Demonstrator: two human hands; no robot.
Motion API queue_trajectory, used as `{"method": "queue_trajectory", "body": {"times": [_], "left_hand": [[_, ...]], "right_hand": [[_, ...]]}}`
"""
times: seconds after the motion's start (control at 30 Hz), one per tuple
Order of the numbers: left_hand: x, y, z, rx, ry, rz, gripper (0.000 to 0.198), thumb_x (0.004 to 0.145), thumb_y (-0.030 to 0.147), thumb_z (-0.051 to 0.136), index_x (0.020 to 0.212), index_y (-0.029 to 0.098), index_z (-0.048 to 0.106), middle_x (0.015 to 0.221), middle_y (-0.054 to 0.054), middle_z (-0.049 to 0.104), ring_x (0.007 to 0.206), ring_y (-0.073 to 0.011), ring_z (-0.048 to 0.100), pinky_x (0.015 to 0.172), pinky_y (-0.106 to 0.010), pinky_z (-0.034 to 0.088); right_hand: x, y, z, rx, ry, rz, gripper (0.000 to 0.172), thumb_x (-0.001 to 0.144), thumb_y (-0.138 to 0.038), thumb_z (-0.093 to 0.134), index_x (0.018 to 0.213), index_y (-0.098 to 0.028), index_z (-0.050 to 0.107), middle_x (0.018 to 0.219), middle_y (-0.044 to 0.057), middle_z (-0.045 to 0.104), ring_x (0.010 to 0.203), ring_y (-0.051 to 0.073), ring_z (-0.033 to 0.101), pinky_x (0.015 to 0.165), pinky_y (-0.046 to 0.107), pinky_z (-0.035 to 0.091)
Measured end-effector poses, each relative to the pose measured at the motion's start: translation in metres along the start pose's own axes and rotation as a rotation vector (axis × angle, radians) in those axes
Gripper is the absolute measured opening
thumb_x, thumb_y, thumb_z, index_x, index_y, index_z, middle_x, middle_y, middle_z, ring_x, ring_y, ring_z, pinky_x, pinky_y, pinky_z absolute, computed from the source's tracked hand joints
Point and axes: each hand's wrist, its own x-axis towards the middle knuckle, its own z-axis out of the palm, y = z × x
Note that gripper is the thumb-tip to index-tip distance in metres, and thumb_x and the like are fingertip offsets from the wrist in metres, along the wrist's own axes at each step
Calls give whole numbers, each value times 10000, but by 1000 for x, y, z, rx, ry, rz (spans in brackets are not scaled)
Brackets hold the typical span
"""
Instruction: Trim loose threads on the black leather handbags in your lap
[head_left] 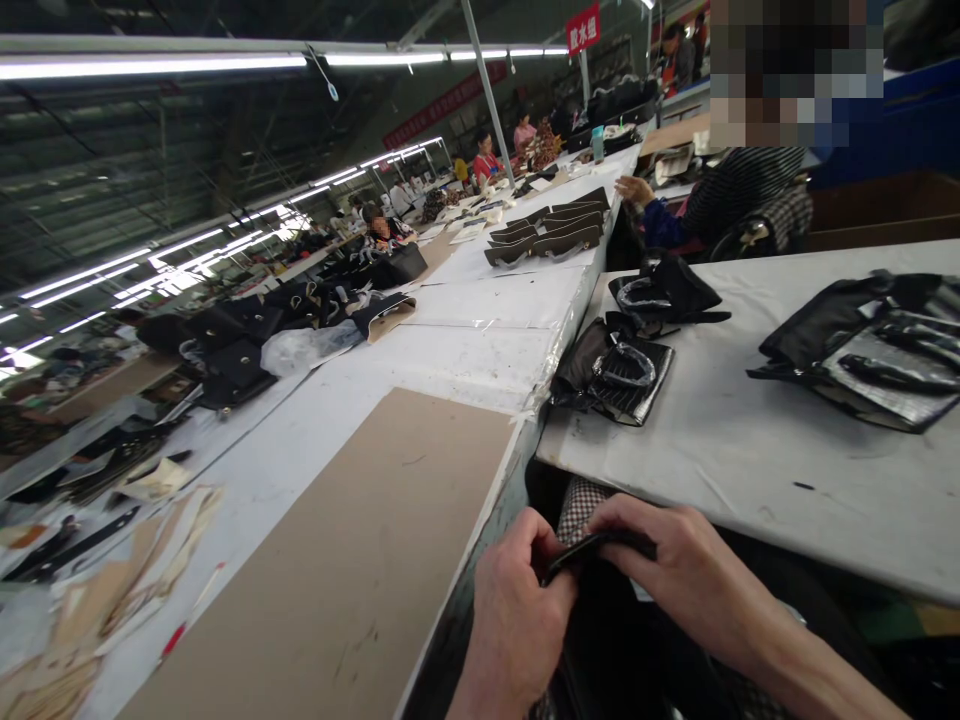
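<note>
At the lower middle, near the table edge, my left hand and my right hand pinch the rim of a black bag. The rim bends in a thin strip between the thumbs and fingers of both hands. Below it the dark body hangs over my lap, and its outline is lost in shadow. Two small black handbags with plastic-wrapped handles lie on the side table just beyond my right hand. A larger black bag rests farther right.
A brown board covers the near part of the long white table. Left of it lie a red pen, tan strips and black bags. Brown panels stand farther along. A co-worker in a striped top sits at the right.
</note>
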Motion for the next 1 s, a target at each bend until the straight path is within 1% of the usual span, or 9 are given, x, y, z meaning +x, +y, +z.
{"method": "queue_trajectory", "body": {"times": [0.07,0.17,0.23,0.3,0.47,0.63,0.73,0.87,1.0], "left_hand": [[-1,0,-2,-75,-20,9,200,779,202,633,682,209,458,622,62,497,605,-122,491,581,-228,386],[-6,-1,-5,-200,-60,31,93,788,219,656,773,205,565,735,41,594,720,-136,580,690,-230,459],[-9,-2,-5,-250,-36,75,42,802,226,651,833,207,629,903,7,653,868,-160,619,767,-237,481],[-11,-4,-2,-266,15,127,51,830,242,629,850,211,664,1011,-12,663,943,-172,621,785,-237,488],[-13,-7,10,-260,83,166,97,877,258,590,849,213,672,853,2,678,815,-154,641,748,-235,482],[-13,-9,16,-229,135,212,137,893,252,565,794,195,640,827,-10,665,779,-155,630,735,-241,481],[-13,-11,17,-192,172,243,158,899,250,556,769,194,626,802,-8,652,754,-150,619,719,-240,475],[-14,-13,18,-183,179,257,169,902,244,546,752,194,607,790,-4,646,740,-145,616,710,-237,472],[-15,-16,17,-200,191,283,152,888,231,562,751,192,615,787,-7,643,733,-145,619,701,-235,484]], "right_hand": [[-1,0,0,5,9,-6,144,844,-183,547,892,-265,656,833,-62,704,790,154,655,740,268,447],[-2,1,2,8,30,-11,178,843,-183,541,932,-268,669,880,-56,716,833,159,664,775,272,449],[-2,3,2,9,37,-7,174,843,-191,543,934,-265,672,883,-51,719,837,163,665,786,278,451],[-1,5,2,17,41,-5,172,842,-203,552,935,-269,680,878,-51,723,835,165,665,792,279,456],[0,7,-2,57,49,17,179,843,-214,572,939,-282,706,843,-63,724,812,157,666,773,264,470],[-3,7,-3,64,51,18,167,845,-209,574,927,-268,707,833,-51,718,795,162,664,759,270,483],[-6,8,-3,95,39,-15,180,851,-223,585,991,-265,690,946,-27,719,901,180,659,854,293,487],[-11,10,-1,175,46,-97,293,854,-278,625,1147,-279,629,1159,-3,665,1088,199,599,985,316,444],[-11,5,3,248,66,-56,192,893,-360,591,1032,-254,671,1031,1,698,990,197,632,924,310,473]]}}
